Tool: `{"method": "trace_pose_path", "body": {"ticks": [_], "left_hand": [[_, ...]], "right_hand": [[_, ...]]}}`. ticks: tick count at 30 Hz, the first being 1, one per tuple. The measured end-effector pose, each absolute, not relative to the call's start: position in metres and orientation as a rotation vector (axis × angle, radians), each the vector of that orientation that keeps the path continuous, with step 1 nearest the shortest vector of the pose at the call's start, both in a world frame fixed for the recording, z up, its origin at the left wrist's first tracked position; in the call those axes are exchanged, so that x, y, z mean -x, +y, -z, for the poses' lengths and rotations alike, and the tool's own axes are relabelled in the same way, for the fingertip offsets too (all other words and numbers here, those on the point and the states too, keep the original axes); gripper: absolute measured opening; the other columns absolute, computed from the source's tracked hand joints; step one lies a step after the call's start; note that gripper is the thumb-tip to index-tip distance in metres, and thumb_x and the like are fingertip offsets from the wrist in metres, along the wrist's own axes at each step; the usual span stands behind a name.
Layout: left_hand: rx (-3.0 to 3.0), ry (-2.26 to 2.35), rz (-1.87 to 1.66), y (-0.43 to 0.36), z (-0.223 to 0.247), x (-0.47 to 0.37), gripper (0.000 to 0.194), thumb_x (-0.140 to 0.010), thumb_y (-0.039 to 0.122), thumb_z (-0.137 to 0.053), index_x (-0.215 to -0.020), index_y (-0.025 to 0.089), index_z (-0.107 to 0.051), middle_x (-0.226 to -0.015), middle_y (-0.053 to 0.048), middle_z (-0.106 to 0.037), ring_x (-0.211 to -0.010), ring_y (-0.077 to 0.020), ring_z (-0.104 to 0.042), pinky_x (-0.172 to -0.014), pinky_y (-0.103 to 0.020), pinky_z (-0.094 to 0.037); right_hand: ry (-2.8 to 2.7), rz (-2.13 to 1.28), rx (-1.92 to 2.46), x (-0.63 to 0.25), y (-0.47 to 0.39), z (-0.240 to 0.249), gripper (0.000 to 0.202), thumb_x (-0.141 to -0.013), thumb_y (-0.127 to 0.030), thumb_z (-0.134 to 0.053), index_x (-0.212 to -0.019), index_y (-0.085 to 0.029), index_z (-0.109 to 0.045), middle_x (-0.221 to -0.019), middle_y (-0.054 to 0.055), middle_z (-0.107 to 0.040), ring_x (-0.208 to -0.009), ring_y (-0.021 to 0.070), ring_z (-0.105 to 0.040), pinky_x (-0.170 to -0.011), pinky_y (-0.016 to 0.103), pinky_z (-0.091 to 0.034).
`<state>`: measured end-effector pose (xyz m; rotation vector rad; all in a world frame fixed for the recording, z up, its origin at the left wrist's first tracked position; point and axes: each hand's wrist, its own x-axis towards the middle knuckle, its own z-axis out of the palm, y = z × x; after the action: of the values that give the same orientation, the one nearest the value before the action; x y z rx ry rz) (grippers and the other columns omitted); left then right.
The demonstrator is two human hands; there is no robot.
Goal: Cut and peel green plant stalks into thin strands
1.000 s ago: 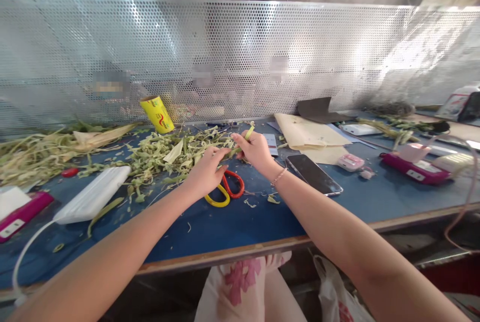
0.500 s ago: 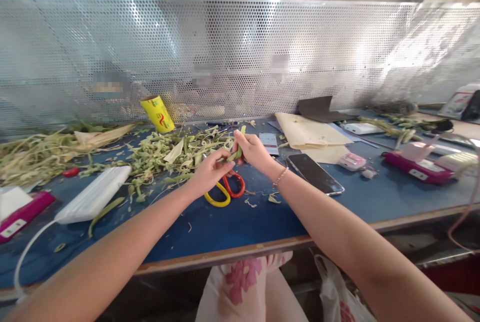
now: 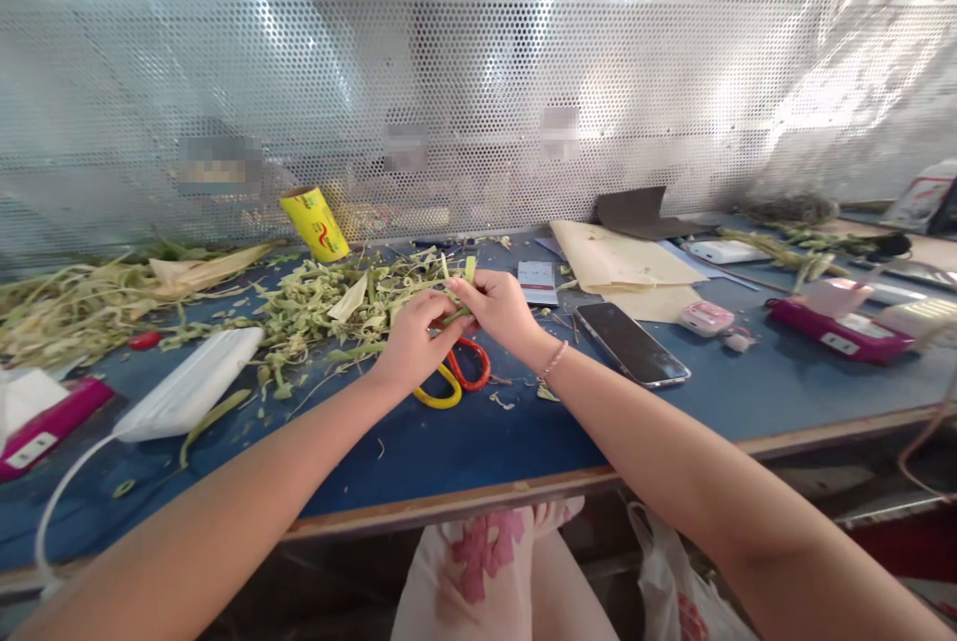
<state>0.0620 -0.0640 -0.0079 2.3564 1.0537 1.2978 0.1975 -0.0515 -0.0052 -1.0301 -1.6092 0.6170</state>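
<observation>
My left hand point(image 3: 421, 337) and my right hand point(image 3: 502, 314) meet above the desk, fingertips pinched on one green plant strip point(image 3: 471, 269). Two pale green ends stick up from between the fingers; the rest is mostly hidden by them. Just below the hands lie scissors with one yellow and one red handle point(image 3: 473, 386), blades out of sight under my left hand. A heap of cut, wilted green plant pieces point(image 3: 310, 307) spreads to the left of my hands.
A yellow tube point(image 3: 318, 227) stands tilted by the perforated metal screen point(image 3: 478, 73). To the right are a phone point(image 3: 634, 344), tan paper point(image 3: 620, 257), a pink earphone case point(image 3: 706, 318) and a magenta power strip point(image 3: 841, 330). At left lies a white corded device point(image 3: 190, 387).
My hands have drawn closer together, the right one shifting slightly left and down. One strip end stuck up before; now two stand apart.
</observation>
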Motion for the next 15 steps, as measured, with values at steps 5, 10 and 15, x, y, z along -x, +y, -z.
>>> {"method": "trace_pose_path", "body": {"ticks": [5,10,15], "left_hand": [[-2.371,1.082,-1.349,-0.0624,0.0055,-0.0573,0.016,-0.076,0.022,-0.049,-0.061,0.019,-0.045,-0.07,-0.002,-0.047,-0.069,-0.0139,-0.046,-0.06,-0.026,-0.038],[-2.31,1.099,-1.388,-0.0596,0.006,-0.0559,0.022,-0.076,0.019,-0.044,-0.055,0.019,-0.038,-0.066,0.0,-0.042,-0.065,-0.0131,-0.042,-0.06,-0.026,-0.035],[-2.287,1.145,-1.476,-0.057,0.0081,-0.0557,0.023,-0.076,0.018,-0.043,-0.055,0.02,-0.034,-0.064,0.001,-0.039,-0.064,-0.0126,-0.041,-0.06,-0.027,-0.033]], "right_hand": [[-1.568,-0.894,0.826,-0.1958,-0.052,0.0049,0.042,-0.073,-0.056,-0.053,-0.056,-0.018,-0.043,-0.048,-0.003,-0.051,-0.046,0.0101,-0.055,-0.046,0.022,-0.048],[-1.51,-1.06,0.806,-0.1927,-0.0551,0.0044,0.036,-0.073,-0.051,-0.054,-0.062,-0.018,-0.048,-0.051,-0.003,-0.056,-0.047,0.0108,-0.059,-0.049,0.024,-0.052],[-1.537,-1.011,0.875,-0.1928,-0.0559,0.0049,0.028,-0.076,-0.035,-0.054,-0.056,-0.017,-0.047,-0.05,-0.003,-0.054,-0.048,0.0114,-0.061,-0.046,0.021,-0.051]]}}
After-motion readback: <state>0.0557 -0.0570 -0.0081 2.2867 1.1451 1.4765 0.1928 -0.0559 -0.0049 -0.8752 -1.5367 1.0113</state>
